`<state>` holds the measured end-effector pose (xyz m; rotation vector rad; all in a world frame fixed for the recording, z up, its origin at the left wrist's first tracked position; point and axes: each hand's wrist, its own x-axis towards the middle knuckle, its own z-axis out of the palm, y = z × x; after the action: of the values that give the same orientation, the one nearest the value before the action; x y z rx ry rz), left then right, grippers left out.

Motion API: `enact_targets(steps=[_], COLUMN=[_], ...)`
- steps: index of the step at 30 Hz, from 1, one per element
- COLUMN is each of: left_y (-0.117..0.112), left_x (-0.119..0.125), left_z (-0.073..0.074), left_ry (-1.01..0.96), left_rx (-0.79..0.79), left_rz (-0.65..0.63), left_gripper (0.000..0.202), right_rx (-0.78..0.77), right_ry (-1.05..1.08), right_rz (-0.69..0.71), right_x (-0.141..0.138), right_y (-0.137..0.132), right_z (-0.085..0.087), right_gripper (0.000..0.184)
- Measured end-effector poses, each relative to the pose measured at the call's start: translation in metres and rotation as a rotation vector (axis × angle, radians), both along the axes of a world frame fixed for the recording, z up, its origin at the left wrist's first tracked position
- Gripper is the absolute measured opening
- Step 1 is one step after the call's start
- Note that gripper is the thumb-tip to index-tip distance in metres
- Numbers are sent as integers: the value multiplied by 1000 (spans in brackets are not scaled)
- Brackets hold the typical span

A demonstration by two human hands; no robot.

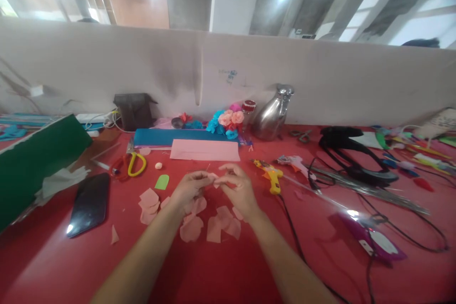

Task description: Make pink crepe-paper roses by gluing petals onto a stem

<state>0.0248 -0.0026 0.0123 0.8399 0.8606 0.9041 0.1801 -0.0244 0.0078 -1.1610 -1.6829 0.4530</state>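
Both hands meet over the middle of the red table, pinching one small pink paper petal (213,176) between their fingertips. My left hand (190,190) is closed on its left side, and a thin stick or wire pokes up beside those fingers. My right hand (239,190) pinches the petal from the right, thumb and forefinger together. Below the hands lie loose pink paper petals (191,229), with more petals (148,205) left of my left wrist. A green rounded paper piece (162,182) and a small pale ball (158,166) lie to the left.
A yellow glue gun (272,178) with a black cord lies at right, near a pink glue gun (294,164). Yellow-handled scissors (136,164) and a phone (89,205) are left. Behind stand folded pink paper (204,150), paper flowers (231,118) and a steel jug (271,116).
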Motion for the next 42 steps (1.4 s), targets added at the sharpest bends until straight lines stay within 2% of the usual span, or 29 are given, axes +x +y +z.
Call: enact_targets(steps=[3, 6, 9, 11, 18, 23, 27, 30, 38, 42], left_y=[2, 2, 2, 2, 3, 0, 0, -1, -1, 0], left_x=[-3, -5, -4, -3, -5, -5, -6, -7, -6, -6], left_z=[-1, -1, -2, -2, -4, -1, 2, 4, 5, 2], left_ry=[33, 71, 106, 113, 193, 218, 195, 197, 190, 182], left_rx=[14, 1, 9, 30, 96, 152, 171, 185, 225, 205], left_rz=[54, 127, 137, 114, 100, 79, 97, 103, 67, 109], left_gripper=[30, 30, 31, 31, 28, 27, 24, 22, 19, 14], right_rx=[-1, -101, -278, -356, -468, -491, -513, -516, -402, -329], right_ry=[14, 114, 182, 188, 261, 330, 407, 409, 313, 255], right_rz=[-50, -89, -25, 40, 87, 143, 134, 137, 61, 6], right_x=[3, 4, 0, -3, -5, -6, -7, -7, -8, -8], right_y=[-1, -2, -2, -2, -1, -1, -3, -4, -4, -4], right_z=[4, 7, 5, 3, 1, 0, 3, 5, 1, -1], right_gripper=[11, 13, 22, 21, 18, 16, 23, 20, 12, 11])
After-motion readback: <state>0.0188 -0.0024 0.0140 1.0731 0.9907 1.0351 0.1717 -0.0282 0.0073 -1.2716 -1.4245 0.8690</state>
